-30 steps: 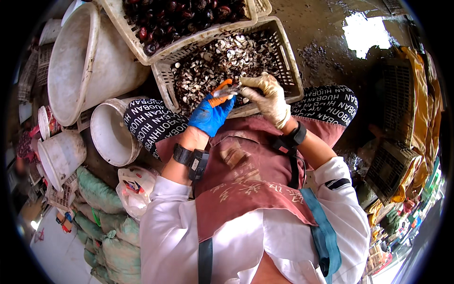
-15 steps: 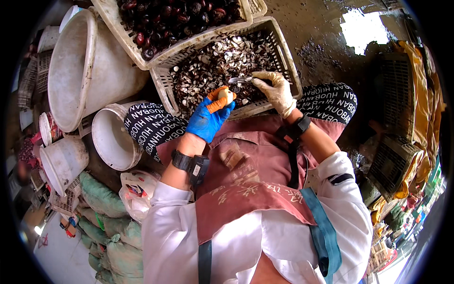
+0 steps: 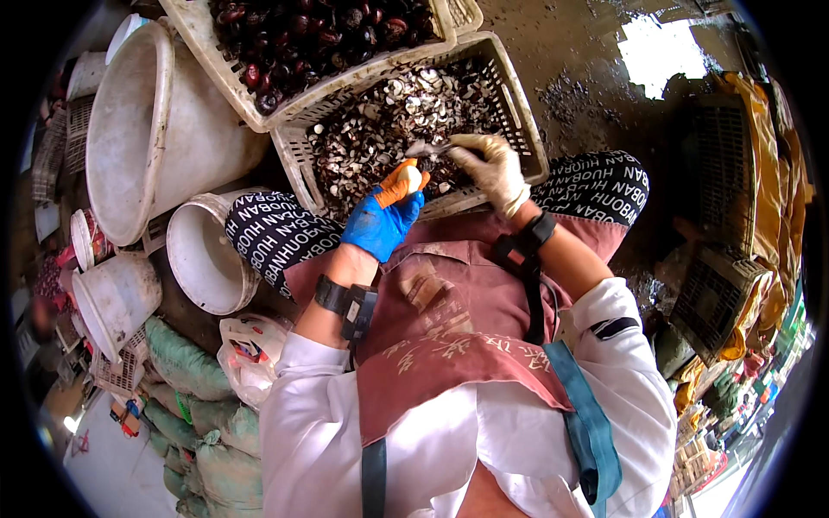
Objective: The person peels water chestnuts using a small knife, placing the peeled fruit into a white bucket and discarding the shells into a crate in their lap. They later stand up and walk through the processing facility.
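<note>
My left hand (image 3: 382, 220), in a blue glove with orange covers on the fingertips, is closed round a pale, peeled water chestnut (image 3: 413, 178). My right hand (image 3: 496, 173), in a whitish glove, grips a small peeling knife (image 3: 427, 150). Its metal blade points left, just above the water chestnut and apart from it. Both hands are over the near part of a pale plastic crate (image 3: 522, 105) that holds white and dark brown peelings (image 3: 423, 95). The knife's handle is mostly hidden in my right fingers.
A second crate (image 3: 216, 78) of dark red-brown water chestnuts (image 3: 324, 34) overlaps the far left of the peelings crate. At left stand a large white tub (image 3: 203, 129) and a white bucket (image 3: 183, 250). Green sacks (image 3: 186, 363) are piled lower left; dark crates (image 3: 721, 298) stand at right.
The knife and my right hand have shifted slightly left, and the blade now angles down toward the left. My left hand has tilted a little, still round the water chestnut.
</note>
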Action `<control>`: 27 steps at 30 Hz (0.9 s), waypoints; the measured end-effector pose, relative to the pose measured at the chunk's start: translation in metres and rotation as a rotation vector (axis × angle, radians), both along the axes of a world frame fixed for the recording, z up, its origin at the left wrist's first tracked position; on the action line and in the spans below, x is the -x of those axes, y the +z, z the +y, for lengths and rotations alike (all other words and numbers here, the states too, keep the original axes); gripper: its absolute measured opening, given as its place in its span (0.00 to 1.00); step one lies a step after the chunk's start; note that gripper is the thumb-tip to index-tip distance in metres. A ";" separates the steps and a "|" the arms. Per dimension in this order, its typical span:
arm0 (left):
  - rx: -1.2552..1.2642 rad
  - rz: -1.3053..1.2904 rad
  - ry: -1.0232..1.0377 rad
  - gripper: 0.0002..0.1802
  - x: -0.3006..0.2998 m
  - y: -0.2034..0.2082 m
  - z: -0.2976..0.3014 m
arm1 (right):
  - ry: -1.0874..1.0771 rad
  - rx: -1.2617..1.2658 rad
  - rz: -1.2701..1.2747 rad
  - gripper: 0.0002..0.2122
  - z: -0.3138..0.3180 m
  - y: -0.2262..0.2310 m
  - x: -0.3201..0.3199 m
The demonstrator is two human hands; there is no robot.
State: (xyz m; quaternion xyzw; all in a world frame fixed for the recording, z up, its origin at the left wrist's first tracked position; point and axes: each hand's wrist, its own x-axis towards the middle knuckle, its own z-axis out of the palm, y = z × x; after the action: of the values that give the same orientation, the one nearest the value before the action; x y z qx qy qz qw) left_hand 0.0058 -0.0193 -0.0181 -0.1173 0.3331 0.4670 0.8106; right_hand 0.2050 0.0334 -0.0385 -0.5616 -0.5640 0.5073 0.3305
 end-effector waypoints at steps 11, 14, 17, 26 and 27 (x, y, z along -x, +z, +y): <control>-0.179 0.117 -0.166 0.22 0.010 0.001 -0.003 | 0.013 0.095 0.240 0.10 -0.006 0.006 -0.002; -0.168 0.060 -0.196 0.26 0.011 0.000 0.003 | 0.227 -0.338 -0.018 0.10 -0.006 0.017 0.010; -0.157 0.186 -0.166 0.22 0.009 0.002 0.002 | 0.003 0.157 0.183 0.10 -0.001 -0.001 -0.003; -0.219 0.155 -0.158 0.17 0.010 0.001 0.001 | 0.007 0.186 0.188 0.10 0.004 -0.001 -0.003; -0.251 0.069 -0.115 0.18 0.011 0.000 0.002 | 0.061 0.006 0.113 0.10 0.000 0.000 -0.006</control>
State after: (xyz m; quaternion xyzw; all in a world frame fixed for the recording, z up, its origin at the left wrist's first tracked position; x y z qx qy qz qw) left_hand -0.0049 -0.0177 -0.0184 0.0207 0.3060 0.4616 0.8324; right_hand 0.2106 0.0338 -0.0385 -0.5156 -0.5596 0.5498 0.3447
